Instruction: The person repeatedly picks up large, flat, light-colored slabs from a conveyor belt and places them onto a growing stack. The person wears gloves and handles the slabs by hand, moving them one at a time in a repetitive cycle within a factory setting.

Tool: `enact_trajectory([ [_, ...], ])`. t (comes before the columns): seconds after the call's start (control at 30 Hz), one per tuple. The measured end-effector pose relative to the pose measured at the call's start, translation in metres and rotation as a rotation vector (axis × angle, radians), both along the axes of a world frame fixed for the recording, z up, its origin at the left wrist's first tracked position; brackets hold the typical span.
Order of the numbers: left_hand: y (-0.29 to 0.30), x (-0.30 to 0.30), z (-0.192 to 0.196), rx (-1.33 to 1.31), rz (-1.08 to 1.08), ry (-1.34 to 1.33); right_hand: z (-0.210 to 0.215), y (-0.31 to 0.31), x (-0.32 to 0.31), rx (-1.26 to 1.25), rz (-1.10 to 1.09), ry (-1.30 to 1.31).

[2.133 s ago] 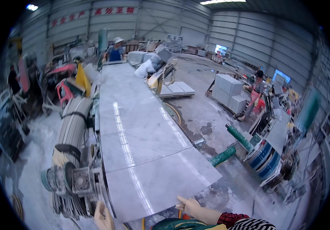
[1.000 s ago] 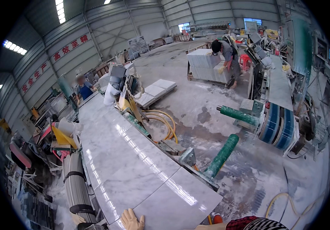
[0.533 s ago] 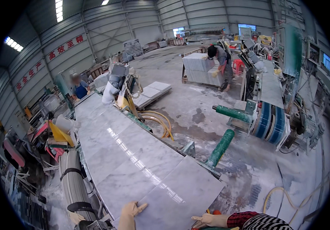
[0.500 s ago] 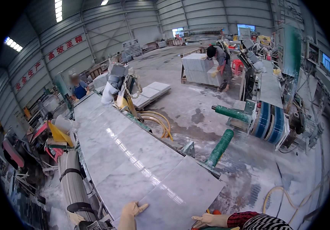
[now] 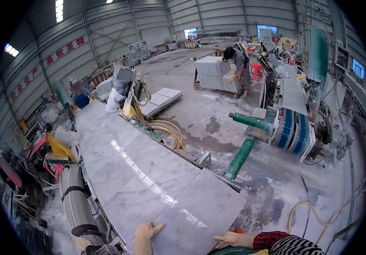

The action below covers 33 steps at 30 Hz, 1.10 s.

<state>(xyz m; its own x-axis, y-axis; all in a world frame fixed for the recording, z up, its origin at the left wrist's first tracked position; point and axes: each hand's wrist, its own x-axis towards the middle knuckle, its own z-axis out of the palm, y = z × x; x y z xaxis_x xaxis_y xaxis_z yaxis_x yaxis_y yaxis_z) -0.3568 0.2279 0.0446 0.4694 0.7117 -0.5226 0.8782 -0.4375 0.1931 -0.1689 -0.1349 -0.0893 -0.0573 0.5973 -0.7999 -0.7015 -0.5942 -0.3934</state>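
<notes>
A polished grey-white marble slab point(image 5: 206, 204) lies flat at the near end of a long row. A thin seam parts it from the marble slab beyond point(image 5: 149, 165). My left hand point(image 5: 147, 235), in a cream rubber glove, rests on the surface at the near left by the seam, one digit stretched to the right. At the slab's near right edge is my right hand point(image 5: 230, 239), gloved alike, its fingers extended leftward and partly touching the edge. Neither hand is wrapped round anything. The undersides of both hands are hidden.
A bundle of grey strips point(image 5: 78, 199) bound with black bands stands left of the slab row. Green rollers point(image 5: 239, 159) jut out at the right. A yellow hose point(image 5: 295, 208) lies on the wet floor. One person point(image 5: 239, 68) bends over stacked tiles point(image 5: 212, 68); another point(image 5: 81, 95) stands at the far end.
The view has shifted slightly, so the surroundings sit a little further left and higher. Both hands stay at the near slab with much the same pose.
</notes>
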Motion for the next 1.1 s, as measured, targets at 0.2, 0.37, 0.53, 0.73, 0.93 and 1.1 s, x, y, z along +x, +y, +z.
enact_trajectory([
  [0.2,0.007,-0.002,-0.026,0.054,0.022,-0.119,-0.033,-0.003,0.009,-0.066,-0.088,0.293],
  [0.37,-0.027,-0.016,0.03,0.153,-0.003,-0.158,0.053,-0.006,-0.001,0.004,-0.35,0.376],
  [0.53,-0.063,-0.02,0.071,0.295,0.081,-0.256,-0.006,-0.034,0.036,0.667,0.637,-0.528],
  [0.73,-0.118,0.052,0.173,0.303,0.174,-0.399,0.076,-0.04,0.097,0.601,0.223,-0.696],
  [0.93,-0.157,0.176,0.198,0.405,0.212,-0.423,0.178,-0.069,0.195,0.413,-0.231,-0.71],
  [1.1,-0.182,0.331,0.166,0.279,0.043,-0.503,0.16,-0.114,0.329,0.344,-0.61,-0.718],
])
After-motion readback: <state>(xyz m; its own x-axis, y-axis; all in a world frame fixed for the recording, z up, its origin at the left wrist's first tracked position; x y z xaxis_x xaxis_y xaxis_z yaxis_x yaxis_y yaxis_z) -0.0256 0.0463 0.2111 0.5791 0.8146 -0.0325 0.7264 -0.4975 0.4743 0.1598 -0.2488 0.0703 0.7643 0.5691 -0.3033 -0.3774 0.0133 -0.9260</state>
